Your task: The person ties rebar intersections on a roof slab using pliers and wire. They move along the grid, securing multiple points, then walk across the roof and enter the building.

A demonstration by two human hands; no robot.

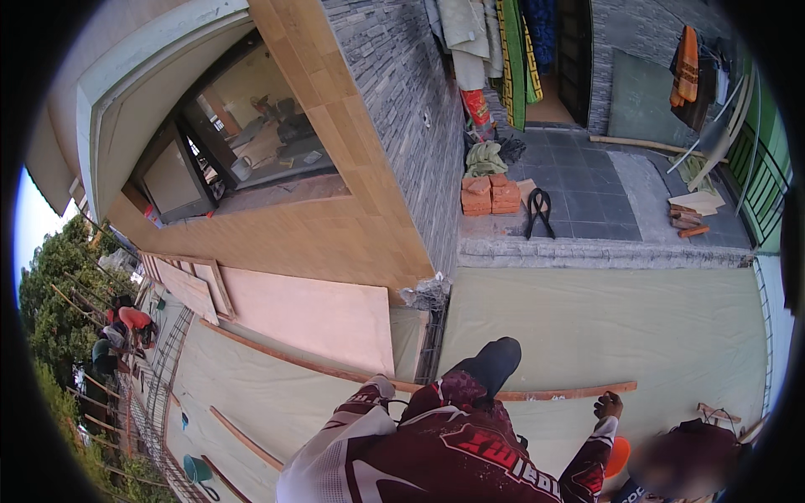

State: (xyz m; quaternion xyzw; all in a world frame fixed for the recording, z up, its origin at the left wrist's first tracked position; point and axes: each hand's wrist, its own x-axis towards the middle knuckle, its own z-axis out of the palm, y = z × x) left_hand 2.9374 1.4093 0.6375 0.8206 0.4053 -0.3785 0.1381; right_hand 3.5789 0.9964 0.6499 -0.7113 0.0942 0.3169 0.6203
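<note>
My maroon and white long sleeves come up from the lower edge, and a dark bent knee or leg (493, 362) shows beyond my torso. My right hand (609, 406) is raised at the right, its fingers curled in; what they hold, if anything, is too small to make out. It appears just below the end of a long reddish wooden strip (579, 392) over pale green sheeting (587, 327). On the left, a pale cuff or glove (379, 386) ends my sleeve near another wooden strip (302, 360); my left fingers cannot be made out.
A capped co-worker (692, 448) is close at my right, beside an orange object (618, 457). Other workers (134, 327) bend near rebar at far left. Ahead, a raised tiled step (579, 184) bears red bricks (490, 194). A pale board (310, 314) lies along the wall.
</note>
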